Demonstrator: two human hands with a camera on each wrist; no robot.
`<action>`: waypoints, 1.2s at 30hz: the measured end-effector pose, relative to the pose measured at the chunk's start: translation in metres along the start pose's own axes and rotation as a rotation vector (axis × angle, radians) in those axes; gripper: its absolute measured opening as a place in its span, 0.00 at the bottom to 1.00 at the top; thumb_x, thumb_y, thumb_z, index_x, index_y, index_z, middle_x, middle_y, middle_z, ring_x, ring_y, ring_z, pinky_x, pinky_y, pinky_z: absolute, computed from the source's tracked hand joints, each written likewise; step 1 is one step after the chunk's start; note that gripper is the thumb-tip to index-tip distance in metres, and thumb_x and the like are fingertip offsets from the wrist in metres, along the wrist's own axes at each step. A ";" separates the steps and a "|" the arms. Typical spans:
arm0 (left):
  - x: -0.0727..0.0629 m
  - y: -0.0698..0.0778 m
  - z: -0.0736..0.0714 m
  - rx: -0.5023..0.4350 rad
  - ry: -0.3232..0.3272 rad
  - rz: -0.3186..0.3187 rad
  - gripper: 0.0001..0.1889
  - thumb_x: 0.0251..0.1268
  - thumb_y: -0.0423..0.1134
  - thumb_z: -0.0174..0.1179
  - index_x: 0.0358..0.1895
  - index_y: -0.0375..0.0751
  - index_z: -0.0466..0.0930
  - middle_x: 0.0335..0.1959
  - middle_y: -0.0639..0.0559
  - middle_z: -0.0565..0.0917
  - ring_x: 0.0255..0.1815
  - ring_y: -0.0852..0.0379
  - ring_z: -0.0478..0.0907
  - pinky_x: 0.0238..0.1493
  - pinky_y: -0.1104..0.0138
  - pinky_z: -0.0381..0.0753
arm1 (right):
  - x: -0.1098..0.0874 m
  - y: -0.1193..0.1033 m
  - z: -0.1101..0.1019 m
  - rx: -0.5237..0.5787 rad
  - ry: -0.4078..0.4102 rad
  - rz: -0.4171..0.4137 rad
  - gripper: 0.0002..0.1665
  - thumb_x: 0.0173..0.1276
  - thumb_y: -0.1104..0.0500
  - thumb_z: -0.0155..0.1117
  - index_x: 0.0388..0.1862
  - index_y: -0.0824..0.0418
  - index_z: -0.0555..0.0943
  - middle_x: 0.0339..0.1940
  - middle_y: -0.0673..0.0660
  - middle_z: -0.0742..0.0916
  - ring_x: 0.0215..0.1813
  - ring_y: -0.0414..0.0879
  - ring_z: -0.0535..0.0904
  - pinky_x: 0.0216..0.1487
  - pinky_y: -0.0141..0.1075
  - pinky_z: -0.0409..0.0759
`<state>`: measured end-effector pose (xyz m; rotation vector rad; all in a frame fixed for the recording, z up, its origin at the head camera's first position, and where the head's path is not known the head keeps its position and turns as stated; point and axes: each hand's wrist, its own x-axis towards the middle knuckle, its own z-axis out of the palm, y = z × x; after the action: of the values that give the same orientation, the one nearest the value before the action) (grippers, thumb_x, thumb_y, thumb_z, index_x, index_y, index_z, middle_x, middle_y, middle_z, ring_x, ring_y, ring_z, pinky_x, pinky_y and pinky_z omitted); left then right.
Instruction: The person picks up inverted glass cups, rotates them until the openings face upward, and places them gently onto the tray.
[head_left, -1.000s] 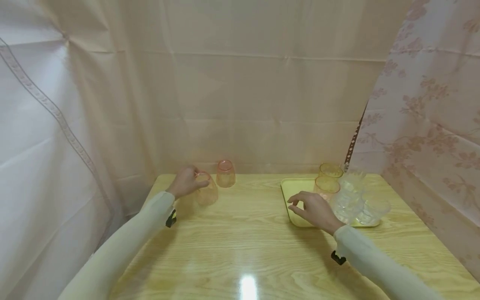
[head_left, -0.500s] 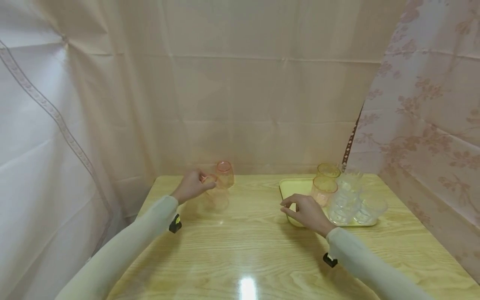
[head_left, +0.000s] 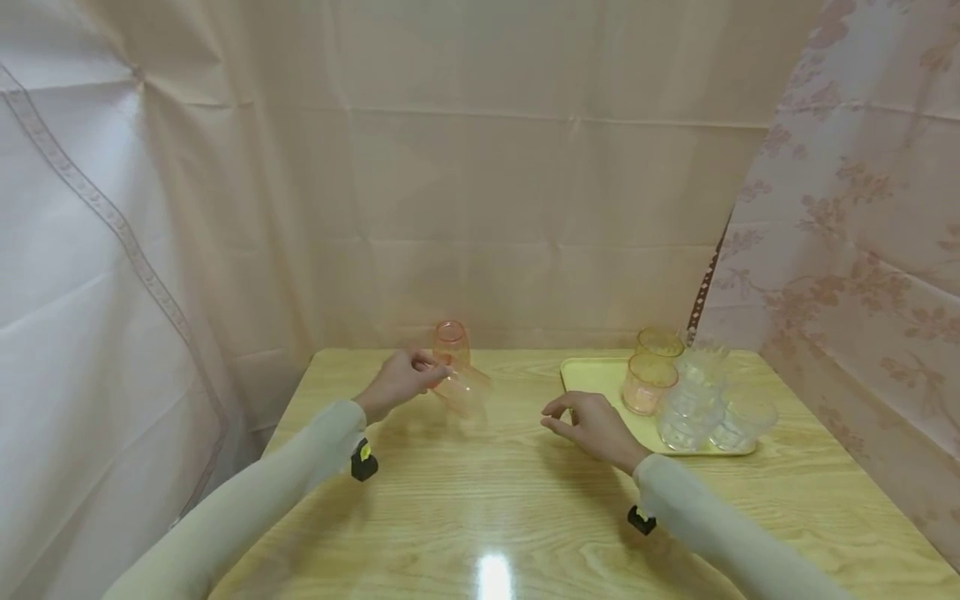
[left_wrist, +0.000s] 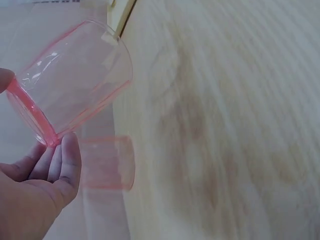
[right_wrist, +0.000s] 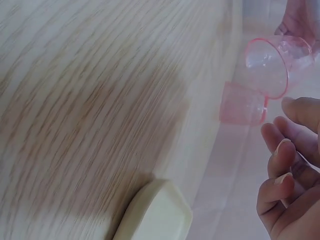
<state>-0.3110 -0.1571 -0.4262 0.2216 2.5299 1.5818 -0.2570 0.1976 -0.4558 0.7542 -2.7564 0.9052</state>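
Observation:
My left hand grips a transparent pink cup by its thick base, thumb on one side and fingers on the other. In the left wrist view the cup is tilted above the table, its wide mouth pointing away from the hand. Behind it a second pink cup stands upside down near the table's back edge. My right hand hovers by the left edge of a yellow tray, fingers loosely bent and nothing between them, as the right wrist view of the hand also shows.
On the tray stand a pink cup, a yellow cup behind it and several clear glasses crowded at the right. Hanging cloth closes off the back and both sides of the wooden table.
The left hand has carried the pink cup rightward, in front of the standing one, tilting its mouth to the right. My right hand has drifted left, away from the cups on the tray.

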 end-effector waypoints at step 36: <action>-0.029 0.011 0.045 -0.341 -0.118 -0.060 0.26 0.69 0.51 0.67 0.55 0.31 0.76 0.50 0.40 0.80 0.46 0.48 0.83 0.55 0.58 0.83 | 0.003 -0.035 0.008 0.445 -0.065 0.128 0.17 0.78 0.47 0.61 0.53 0.55 0.88 0.43 0.51 0.90 0.28 0.48 0.76 0.29 0.38 0.80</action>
<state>-0.2728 -0.1189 -0.4341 0.1886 2.1174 1.8797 -0.2414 0.1678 -0.4432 0.6787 -2.7111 1.5785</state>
